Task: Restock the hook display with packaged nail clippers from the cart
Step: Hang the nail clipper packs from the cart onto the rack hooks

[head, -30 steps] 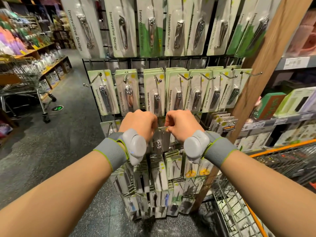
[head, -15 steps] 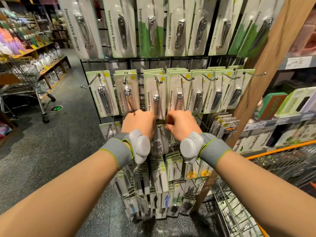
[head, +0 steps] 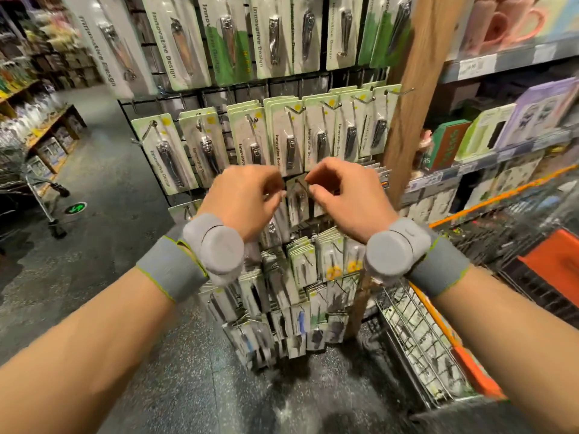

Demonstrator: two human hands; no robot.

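Left hand [head: 247, 198] & right hand [head: 338, 195] are hovering close together at the hook display [head: 219, 98], fingers curling, each pinching an edge of a nail clipper pack [head: 296, 200], prob. to line its hole w/ a hook. Cart [head: 416, 333] is waiting lower right.

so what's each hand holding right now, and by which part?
Cannot tell for certain. Left hand and right hand, fingers curled, flank the top of a nail clipper pack in the display; a pinch on its top corners isn't clear.
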